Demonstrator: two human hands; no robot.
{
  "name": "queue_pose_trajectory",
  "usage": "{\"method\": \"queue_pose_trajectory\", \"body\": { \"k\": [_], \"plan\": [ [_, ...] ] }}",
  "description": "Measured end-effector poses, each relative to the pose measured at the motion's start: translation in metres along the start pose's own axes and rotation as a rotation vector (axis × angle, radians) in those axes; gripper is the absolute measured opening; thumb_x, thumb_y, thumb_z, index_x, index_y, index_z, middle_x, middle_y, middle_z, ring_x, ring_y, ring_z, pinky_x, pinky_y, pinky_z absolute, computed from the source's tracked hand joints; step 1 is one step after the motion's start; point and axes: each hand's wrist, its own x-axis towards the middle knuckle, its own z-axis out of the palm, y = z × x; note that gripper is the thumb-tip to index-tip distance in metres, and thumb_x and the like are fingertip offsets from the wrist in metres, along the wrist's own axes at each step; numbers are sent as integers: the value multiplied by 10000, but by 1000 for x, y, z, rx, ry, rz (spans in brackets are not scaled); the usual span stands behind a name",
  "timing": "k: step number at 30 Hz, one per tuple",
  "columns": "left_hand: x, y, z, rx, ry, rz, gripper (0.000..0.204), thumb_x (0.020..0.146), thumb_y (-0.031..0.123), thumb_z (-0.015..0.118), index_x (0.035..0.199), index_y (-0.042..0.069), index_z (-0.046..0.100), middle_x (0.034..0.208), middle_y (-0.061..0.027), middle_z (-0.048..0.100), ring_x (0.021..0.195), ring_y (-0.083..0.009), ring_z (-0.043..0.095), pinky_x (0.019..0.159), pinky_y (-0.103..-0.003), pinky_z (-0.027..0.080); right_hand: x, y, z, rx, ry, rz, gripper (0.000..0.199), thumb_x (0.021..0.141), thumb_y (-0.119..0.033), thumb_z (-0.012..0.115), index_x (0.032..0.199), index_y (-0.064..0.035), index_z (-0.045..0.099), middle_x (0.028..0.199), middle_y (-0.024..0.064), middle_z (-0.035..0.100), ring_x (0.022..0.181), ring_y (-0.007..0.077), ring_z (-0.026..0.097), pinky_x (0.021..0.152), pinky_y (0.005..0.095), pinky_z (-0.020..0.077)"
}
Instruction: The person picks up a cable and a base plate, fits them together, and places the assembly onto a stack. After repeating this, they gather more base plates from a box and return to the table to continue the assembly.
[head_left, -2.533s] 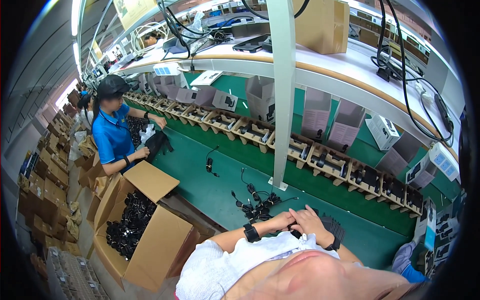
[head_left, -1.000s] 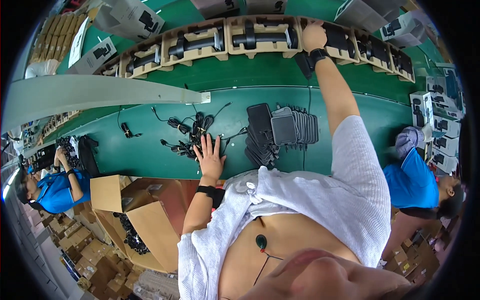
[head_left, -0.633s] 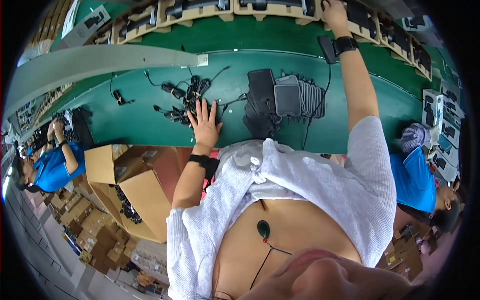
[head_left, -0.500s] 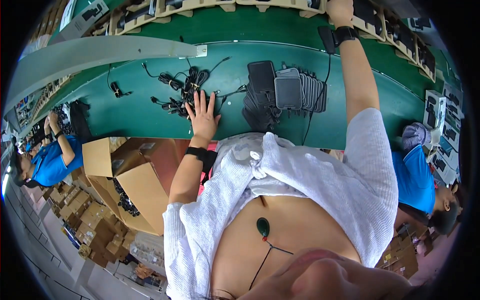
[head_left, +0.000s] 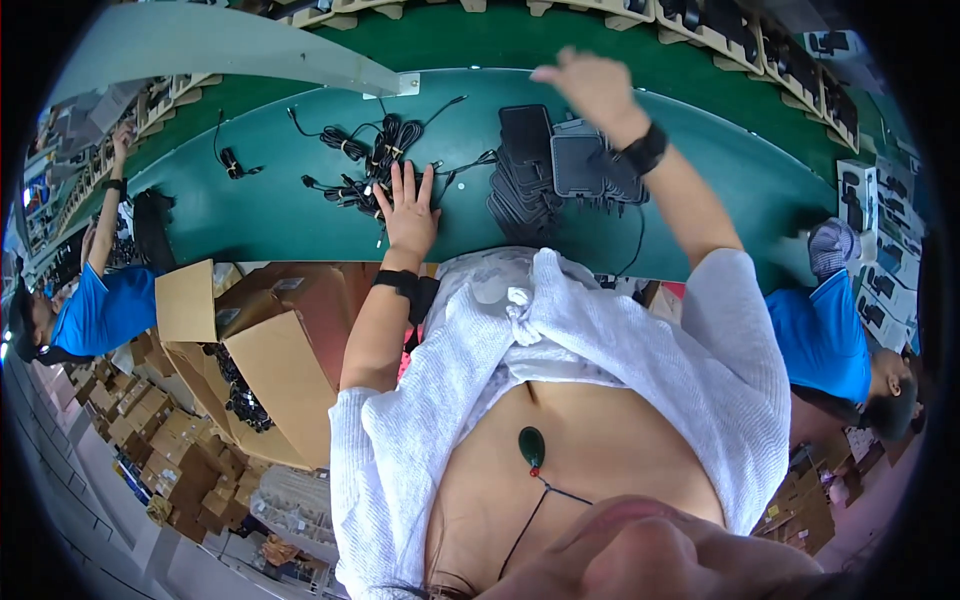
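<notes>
- A person in a blue shirt (head_left: 100,310) works at the far left, beside an open brown cardboard box (head_left: 265,350) with black parts inside.
- The left hand (head_left: 408,210) lies flat on the green table (head_left: 250,215), fingers spread apart, holding nothing.
- The bundle of black tied cables (head_left: 375,160) touches its fingertips, just ahead and a bit left. This hand is the nearer one.
- The stack of flat black rectangular pads (head_left: 545,170) sits to the right, fanned sideways.
- The right hand (head_left: 590,85) is raised above the stack, blurred; its grip cannot be told.
</notes>
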Motion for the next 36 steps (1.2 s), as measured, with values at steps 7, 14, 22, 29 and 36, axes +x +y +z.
{"method": "queue_pose_trajectory", "body": {
  "k": [7, 14, 22, 29, 36],
  "plan": [
    [4, -3, 7, -47, 31, 13, 780, 763, 299, 666, 1421, 214, 257, 1487, -118, 188, 1398, -299, 57, 1069, -598, 40, -21, -87, 58, 271, -383, 112, 637, 855, -524, 468, 1107, 60, 500, 735, 158, 654, 658, 284, 657, 594, 384, 515],
    [1, -7, 13, -31, 131, 46, 761, 759, 342, 672, 1406, 205, 295, 1449, -121, 269, 1382, -306, 126, 1061, -596, 106, -9, -83, 52, 460, -548, 156, 388, 845, -229, 508, 1080, 78, 470, 730, 188, 645, 582, 298, 638, 615, 406, 531],
    [26, -19, -19, -225, 576, -69, 431, 809, 270, 606, 1181, 77, 509, 1198, -81, 514, 1073, -266, 484, 878, -415, 370, -18, -42, -12, 425, -274, 94, 295, 772, -101, 490, 1013, 68, 509, 783, 224, 630, 746, 382, 617, 674, 473, 490],
    [53, -31, -11, 19, 344, -114, 258, 765, 231, 631, 956, 83, 541, 1001, -74, 527, 1013, -258, 484, 813, -395, 388, 32, 77, -48, 455, 457, 528, 313, 862, -256, 539, 1148, -134, 512, 891, 160, 645, 835, 387, 603, 695, 472, 483],
    [31, -27, -34, -132, 428, -86, 234, 742, 176, 603, 934, 64, 529, 971, -101, 547, 975, -295, 503, 796, -420, 389, 81, 175, -27, 419, 410, 702, 297, 861, -223, 527, 1074, -21, 568, 908, 237, 621, 875, 420, 573, 758, 466, 448]
  ]
}}
